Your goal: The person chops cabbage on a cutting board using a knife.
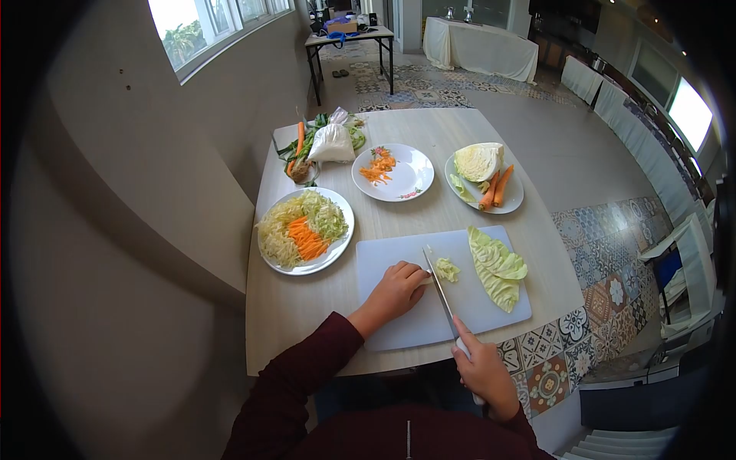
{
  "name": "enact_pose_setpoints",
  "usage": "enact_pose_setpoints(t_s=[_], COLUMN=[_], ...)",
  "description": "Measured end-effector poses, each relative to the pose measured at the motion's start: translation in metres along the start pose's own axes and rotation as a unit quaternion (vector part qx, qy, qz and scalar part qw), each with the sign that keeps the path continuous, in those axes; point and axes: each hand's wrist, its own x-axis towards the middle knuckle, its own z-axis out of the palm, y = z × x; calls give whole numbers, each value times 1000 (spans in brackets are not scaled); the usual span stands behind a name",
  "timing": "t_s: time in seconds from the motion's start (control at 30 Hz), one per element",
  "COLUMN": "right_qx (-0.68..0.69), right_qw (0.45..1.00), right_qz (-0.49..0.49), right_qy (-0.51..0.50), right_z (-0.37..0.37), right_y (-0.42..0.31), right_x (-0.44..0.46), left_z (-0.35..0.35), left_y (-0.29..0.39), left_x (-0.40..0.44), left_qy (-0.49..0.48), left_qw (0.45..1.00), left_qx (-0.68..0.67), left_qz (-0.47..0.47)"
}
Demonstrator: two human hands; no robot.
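On the white cutting board, my left hand has its fingers bent together over a small pale piece of cabbage, mostly hidden under them. My right hand is wrapped round the white handle of a knife. The blade points away from me and lies just right of my left fingertips. A small heap of shredded cabbage sits right of the blade. Several larger cabbage leaves rest on the board's right side.
A plate of shredded cabbage and carrot stands at the left. Behind the board are a plate with carrot shreds and one with a cut cabbage and carrots. A plastic bag and vegetables lie at the back left.
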Motion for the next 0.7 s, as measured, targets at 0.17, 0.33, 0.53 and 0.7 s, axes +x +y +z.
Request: enact_pose_setpoints(t_s=[0.17,0.33,0.53,0.7], right_qx=[-15,-14,-25,3], right_qw=[1000,1000,1000,1000], right_qz=[3,9,2,21], right_qy=[-6,-11,-11,-16], right_z=[-2,-9,-10,-2], right_y=[-3,-8,-12,-8], right_x=[-5,-14,-17,-11], left_z=[0,0,1,1], left_y=[1,0,1,-1], left_x=[0,0,1,2], left_qy=[6,4,8,16], left_qw=[1000,1000,1000,1000], left_qx=[2,2,-2,-6], left_qz=[6,0,-1,7])
